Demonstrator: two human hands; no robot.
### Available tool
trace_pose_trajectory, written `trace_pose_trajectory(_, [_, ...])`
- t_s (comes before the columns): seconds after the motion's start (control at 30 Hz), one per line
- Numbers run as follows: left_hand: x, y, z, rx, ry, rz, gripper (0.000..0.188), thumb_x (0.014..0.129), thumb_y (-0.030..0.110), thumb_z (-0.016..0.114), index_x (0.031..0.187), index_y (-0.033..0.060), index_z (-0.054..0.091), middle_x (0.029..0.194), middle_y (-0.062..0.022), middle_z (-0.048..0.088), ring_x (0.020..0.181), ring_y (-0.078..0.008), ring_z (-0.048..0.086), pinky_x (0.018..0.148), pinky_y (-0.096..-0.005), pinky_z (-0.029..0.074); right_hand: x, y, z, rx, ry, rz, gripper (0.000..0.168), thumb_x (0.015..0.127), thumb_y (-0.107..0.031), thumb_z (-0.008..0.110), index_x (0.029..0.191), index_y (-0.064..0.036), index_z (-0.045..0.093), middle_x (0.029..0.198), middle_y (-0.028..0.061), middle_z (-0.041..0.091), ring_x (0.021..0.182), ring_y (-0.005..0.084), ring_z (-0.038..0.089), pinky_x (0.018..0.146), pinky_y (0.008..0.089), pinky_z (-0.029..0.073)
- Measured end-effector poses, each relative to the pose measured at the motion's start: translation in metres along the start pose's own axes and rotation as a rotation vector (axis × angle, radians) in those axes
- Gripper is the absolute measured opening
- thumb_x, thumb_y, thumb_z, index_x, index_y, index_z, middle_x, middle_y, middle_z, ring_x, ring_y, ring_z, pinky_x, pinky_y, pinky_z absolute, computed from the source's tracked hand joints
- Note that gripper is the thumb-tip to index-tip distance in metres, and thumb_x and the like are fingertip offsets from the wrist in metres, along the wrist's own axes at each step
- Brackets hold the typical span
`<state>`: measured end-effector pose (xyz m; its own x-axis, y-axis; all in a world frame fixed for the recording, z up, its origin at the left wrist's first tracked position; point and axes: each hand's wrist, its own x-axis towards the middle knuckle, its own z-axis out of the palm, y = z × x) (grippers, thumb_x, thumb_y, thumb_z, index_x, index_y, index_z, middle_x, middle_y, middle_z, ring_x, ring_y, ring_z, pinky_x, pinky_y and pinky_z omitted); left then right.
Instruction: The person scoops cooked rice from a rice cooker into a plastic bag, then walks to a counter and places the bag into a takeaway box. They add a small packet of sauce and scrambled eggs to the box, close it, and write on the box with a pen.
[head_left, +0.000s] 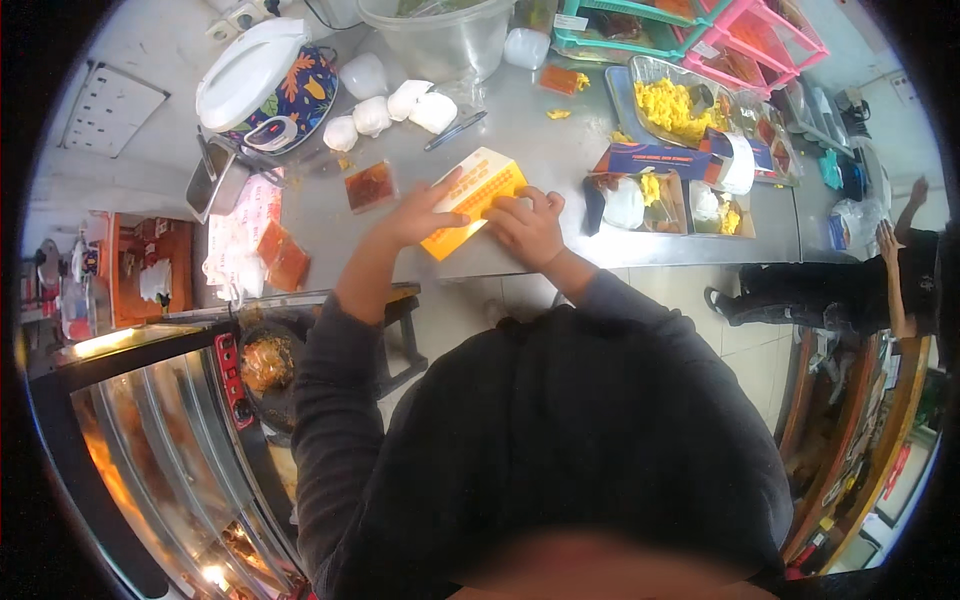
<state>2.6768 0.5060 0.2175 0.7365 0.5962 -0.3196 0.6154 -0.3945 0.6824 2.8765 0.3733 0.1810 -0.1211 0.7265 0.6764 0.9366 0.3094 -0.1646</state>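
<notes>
A yellow and white printed cardboard food box (480, 196) lies between both hands over the steel table (540, 142). My left hand (420, 214) grips its left side, thumb on the front face. My right hand (531, 225) rests with bent fingers on its right side. Left of the box lies a clear packet of red sauce (371, 187). Beyond it are a pen (456, 130) and several white wrapped bundles (373, 115). To the right stand two open boxes, the nearer-left one (637, 204) and the right one (720, 210), holding white wrapped bundles and yellow food.
A rice cooker (262, 86) and metal container (216, 180) stand at the left. A large plastic tub (442, 37), a tray of yellow food (675, 105) and teal baskets (637, 30) stand at the back. A glass-fronted cabinet (165, 450) is lower left; another person (915, 277) is at right.
</notes>
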Motion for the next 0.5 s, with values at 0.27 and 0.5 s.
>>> trace_pose_trajectory(0.27, [-0.007, 0.027, -0.02, -0.059, -0.075, -0.103, 0.087, 0.075, 0.05, 0.066, 0.147, 0.0209, 0.028, 0.122, -0.0286, 0.047, 0.12, -0.0394, 0.044, 0.102, -0.0388, 0.033, 0.012, 0.003, -0.005, 0.003, -0.072, -0.042, 0.025, 0.073, -0.027, 0.065, 0.098, -0.028, 0.062, 0.104, -0.009, 0.057, 0.103, 0.0205, 0.05, 0.075, 0.0471, 0.031])
trace_pose_trajectory(0.5, [-0.001, 0.016, -0.013, -0.035, -0.029, -0.023, 0.089, 0.073, 0.051, 0.068, 0.146, 0.0189, 0.029, 0.108, -0.025, 0.055, 0.105, -0.0344, 0.055, 0.091, -0.038, 0.042, 0.022, -0.002, -0.002, -0.013, -0.26, -0.093, 0.03, 0.069, -0.022, 0.067, 0.098, -0.025, 0.058, 0.103, -0.0075, 0.054, 0.101, 0.0209, 0.047, 0.078, 0.0467, 0.032])
